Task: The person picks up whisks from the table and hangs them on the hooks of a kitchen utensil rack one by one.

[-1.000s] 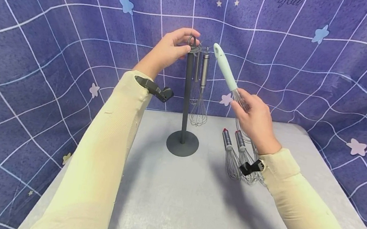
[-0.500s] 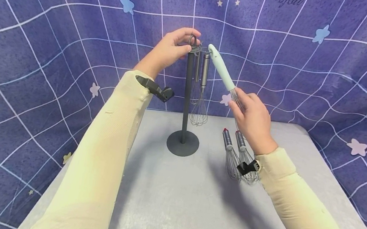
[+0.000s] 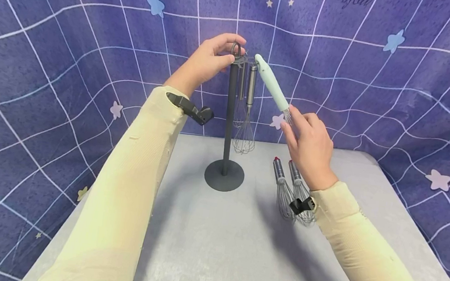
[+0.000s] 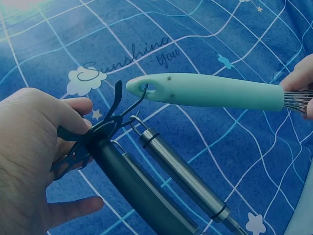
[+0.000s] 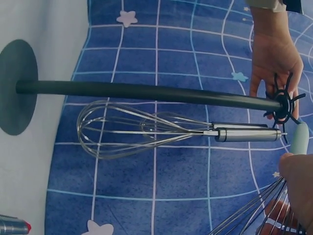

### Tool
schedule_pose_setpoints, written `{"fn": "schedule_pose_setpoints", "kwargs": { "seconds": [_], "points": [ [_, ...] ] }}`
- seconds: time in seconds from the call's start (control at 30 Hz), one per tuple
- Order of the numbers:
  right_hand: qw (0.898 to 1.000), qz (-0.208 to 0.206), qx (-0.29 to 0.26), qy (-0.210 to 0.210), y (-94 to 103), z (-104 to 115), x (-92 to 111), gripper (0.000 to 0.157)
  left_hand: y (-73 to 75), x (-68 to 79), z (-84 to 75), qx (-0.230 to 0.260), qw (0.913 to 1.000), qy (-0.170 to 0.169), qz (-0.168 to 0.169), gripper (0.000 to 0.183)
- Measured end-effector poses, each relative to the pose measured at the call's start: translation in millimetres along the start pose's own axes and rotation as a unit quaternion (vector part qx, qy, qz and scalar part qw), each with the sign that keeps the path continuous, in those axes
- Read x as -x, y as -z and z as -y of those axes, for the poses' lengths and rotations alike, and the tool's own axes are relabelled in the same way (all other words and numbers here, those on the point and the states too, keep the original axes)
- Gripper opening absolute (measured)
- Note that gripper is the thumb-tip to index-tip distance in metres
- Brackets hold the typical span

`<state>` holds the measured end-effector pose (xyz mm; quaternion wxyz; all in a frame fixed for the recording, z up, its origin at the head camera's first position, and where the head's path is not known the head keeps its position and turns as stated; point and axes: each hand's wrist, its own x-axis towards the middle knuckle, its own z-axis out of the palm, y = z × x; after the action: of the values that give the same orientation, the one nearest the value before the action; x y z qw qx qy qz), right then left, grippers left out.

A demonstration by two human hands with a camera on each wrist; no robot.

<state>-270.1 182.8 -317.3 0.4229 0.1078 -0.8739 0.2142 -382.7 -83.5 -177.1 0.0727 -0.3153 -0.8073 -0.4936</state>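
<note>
My left hand (image 3: 214, 57) grips the top of a dark metal utensil stand (image 3: 229, 117) by its ring of hooks. In my right hand (image 3: 313, 144), thumb and fingers pinch a mint-handled whisk (image 3: 273, 85) at the wires just below the handle. The whisk slants, its handle end up by the hooks. In the left wrist view a hook tip (image 4: 145, 90) shows within the hole of the mint handle (image 4: 220, 92). Two steel whisks hang from the stand; the nearer steel whisk (image 5: 249, 135) partly covers the other. The right hand hides much of the mint whisk's wires.
Two red-tipped whisks lie on the grey table at the right, below my right hand; one is the left red-tipped whisk (image 3: 282, 189). The stand's round base (image 3: 213, 176) rests on the table (image 3: 212, 242). A blue patterned cloth (image 3: 131, 77) hangs behind.
My right hand has moved the mint-handled whisk left, bringing its handle end to the stand's hook. Over the last half second it barely shifts. My left hand stays on the stand's top.
</note>
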Motion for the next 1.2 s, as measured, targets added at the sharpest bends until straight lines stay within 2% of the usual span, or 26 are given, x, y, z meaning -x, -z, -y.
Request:
{"fn": "schedule_pose_setpoints", "kwargs": {
  "seconds": [0.33,0.53,0.7,0.93,1.2],
  "points": [
    [1.000,-0.016,-0.008,-0.012,-5.5,7,-1,0.042,-0.2,-2.0,1.7,0.008,0.9999,0.008,-0.003,0.041],
    [0.999,0.004,0.000,-0.034,-8.1,14,-1,0.045,-0.7,-3.6,3.4,0.013,0.9999,0.008,-0.003,0.041],
    [0.999,0.016,-0.013,-0.035,-13.3,20,0,0.051,-0.3,-2.1,1.1,0.009,0.9999,0.010,-0.005,0.041],
    [0.999,0.032,-0.026,-0.021,-28.7,26,5,0.053,-2.0,-1.0,-0.4,0.005,0.9998,0.014,-0.010,0.042],
    [0.996,0.064,-0.062,-0.033,-46.4,36,10,0.058,-2.3,-0.2,-1.9,-0.002,0.9999,0.013,-0.011,0.042]
  ]
}}
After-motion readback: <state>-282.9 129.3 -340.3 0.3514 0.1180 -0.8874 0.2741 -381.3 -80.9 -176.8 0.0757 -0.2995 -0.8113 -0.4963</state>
